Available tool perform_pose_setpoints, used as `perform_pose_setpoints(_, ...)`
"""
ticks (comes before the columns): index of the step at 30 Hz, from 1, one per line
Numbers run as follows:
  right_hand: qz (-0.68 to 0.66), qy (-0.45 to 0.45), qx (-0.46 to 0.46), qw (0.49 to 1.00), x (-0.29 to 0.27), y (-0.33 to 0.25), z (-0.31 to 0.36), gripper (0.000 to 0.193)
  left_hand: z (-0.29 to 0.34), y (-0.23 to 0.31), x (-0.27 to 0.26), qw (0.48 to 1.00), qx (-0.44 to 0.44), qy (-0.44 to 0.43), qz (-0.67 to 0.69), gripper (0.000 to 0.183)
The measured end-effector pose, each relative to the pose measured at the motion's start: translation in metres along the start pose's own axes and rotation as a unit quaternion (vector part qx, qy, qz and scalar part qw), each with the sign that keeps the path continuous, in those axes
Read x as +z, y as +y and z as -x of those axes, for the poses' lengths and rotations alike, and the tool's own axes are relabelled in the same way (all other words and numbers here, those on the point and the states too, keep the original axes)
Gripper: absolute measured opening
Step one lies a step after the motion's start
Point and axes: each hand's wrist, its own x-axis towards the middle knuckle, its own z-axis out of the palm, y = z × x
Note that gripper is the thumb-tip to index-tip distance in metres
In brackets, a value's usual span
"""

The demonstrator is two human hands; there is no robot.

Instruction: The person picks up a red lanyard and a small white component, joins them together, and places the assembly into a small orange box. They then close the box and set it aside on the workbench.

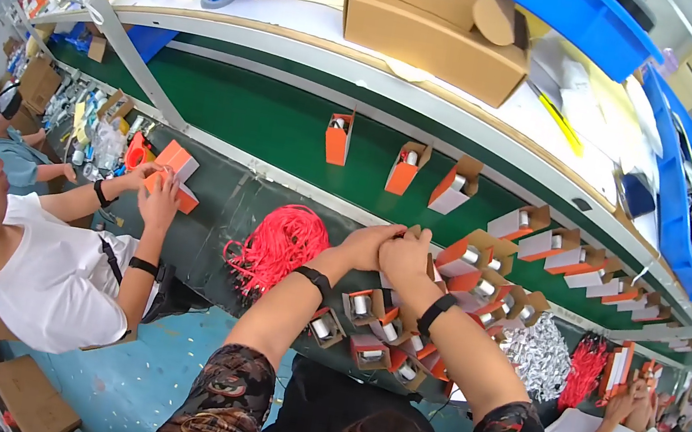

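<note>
Head view, left hand (369,245), right hand (406,258), small open-flapped box (416,232), axis unclear

Wearer's body, head view. Two forearms enter from the lower edge, bare from above the elbow to the wrist.

Sleeves: short, ending above the elbows. Fabric dark, near black, with a dense swirling pattern in rust-brown and tan; same print on both sides. Sleeve hems loose, slightly ruffled.

Torso/lap region between the arms: plain black cloth, no visible print.

Left wrist: black band, smooth, with a flat rounded black face like a watch or fitness tracker. Right wrist: similar black band with a black rectangular face.

Left hand (367,245) and right hand (406,258): bare, no gloves, no rings discernible. Fingers mostly hidden from view; nails not discernible.
</note>
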Motion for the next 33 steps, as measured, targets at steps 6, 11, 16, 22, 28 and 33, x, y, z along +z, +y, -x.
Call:
perform_pose_setpoints(6,-0.019,-0.087,0.060,0.994,-0.017,-0.014,0.002,0.043,0.009,-0.009,0.009,0.996,-0.038,0.081,0.013,0.063)
perform_pose_setpoints(11,-0.032,-0.032,0.031,0.999,-0.038,-0.030,-0.001,0.036,0.023,-0.018,0.009,0.982,-0.068,0.172,0.029,0.059)
perform_pose_setpoints(16,-0.192,0.292,-0.117,0.930,-0.089,-0.011,0.018,0.024,0.049,0.031,-0.068,0.933,-0.208,0.287,0.055,0.067)
perform_pose_setpoints(22,-0.236,0.408,-0.013,0.882,-0.162,0.013,0.123,0.023,0.119,-0.022,-0.166,0.849,-0.227,0.476,-0.035,0.072)
perform_pose_setpoints(28,-0.194,0.378,0.156,0.892,-0.135,0.037,0.237,0.023,0.172,-0.144,-0.169,0.813,-0.195,0.531,-0.138,0.056)
perform_pose_setpoints(33,-0.183,0.316,0.369,0.855,-0.092,0.054,0.334,0.018,0.192,-0.174,-0.173,0.783,-0.335,0.493,-0.178,0.077)
